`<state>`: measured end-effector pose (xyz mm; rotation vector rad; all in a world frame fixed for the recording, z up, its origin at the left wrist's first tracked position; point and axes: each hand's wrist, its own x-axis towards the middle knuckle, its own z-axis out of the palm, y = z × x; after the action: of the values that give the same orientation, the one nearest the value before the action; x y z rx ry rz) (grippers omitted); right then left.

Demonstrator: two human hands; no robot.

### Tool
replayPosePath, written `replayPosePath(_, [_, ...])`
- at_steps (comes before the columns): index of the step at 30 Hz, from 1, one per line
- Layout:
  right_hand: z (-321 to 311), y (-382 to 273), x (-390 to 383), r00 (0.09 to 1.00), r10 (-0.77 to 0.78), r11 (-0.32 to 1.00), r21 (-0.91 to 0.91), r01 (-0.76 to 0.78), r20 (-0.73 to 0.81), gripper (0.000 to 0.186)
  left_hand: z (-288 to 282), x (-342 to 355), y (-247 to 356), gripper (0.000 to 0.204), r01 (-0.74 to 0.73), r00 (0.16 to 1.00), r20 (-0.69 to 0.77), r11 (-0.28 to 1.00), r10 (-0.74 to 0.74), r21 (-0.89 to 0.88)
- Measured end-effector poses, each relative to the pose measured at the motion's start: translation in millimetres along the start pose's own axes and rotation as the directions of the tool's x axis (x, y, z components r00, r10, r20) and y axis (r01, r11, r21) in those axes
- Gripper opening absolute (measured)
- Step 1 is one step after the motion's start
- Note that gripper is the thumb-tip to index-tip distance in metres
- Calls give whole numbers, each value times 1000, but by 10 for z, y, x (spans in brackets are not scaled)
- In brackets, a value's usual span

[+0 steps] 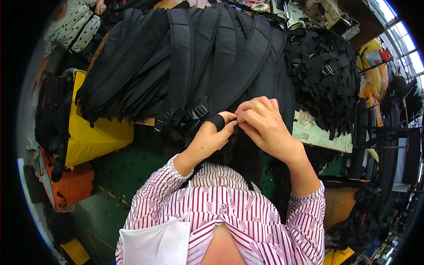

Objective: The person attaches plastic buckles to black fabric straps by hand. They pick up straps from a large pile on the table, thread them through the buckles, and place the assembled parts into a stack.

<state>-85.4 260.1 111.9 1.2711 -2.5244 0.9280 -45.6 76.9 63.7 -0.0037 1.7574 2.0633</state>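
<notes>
Close in front of my body, my left hand (206, 140) pinches a black webbing strap (215, 119) that loops over its fingers. The fingertips of my right hand (264, 126) are pressed together against the left thumb and forefinger, gripping the strap's end, which is mostly hidden there. Just left of my hands, a black plastic buckle (197, 112) hangs from the lower end of a padded strap. Under and beyond the hands lies a wide pile of black padded shoulder straps (180, 57), fanned across the worktable.
A heap of black webbing with buckles (327, 70) lies on the right, above the pale table edge (320, 134). A yellow bin (97, 141) and an orange container (70, 183) stand left. Another person in dotted clothing (75, 26) is at the far left. A white mask (157, 243) hangs on my chest.
</notes>
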Motion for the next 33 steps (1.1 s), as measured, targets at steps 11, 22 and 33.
replayPosePath(11, [-79,-46,-267,952,233,967,153,-204,-199,9,118,216,-23,26,-102,976,-162,961,147,258])
replayPosePath(22, [51,74,-253,948,274,962,38,-272,-162,8,148,187,-52,22,-114,981,-134,977,139,180])
replayPosePath(33, [63,31,-181,972,193,979,-44,-200,-134,9,157,155,-117,24,-174,973,-128,974,193,147])
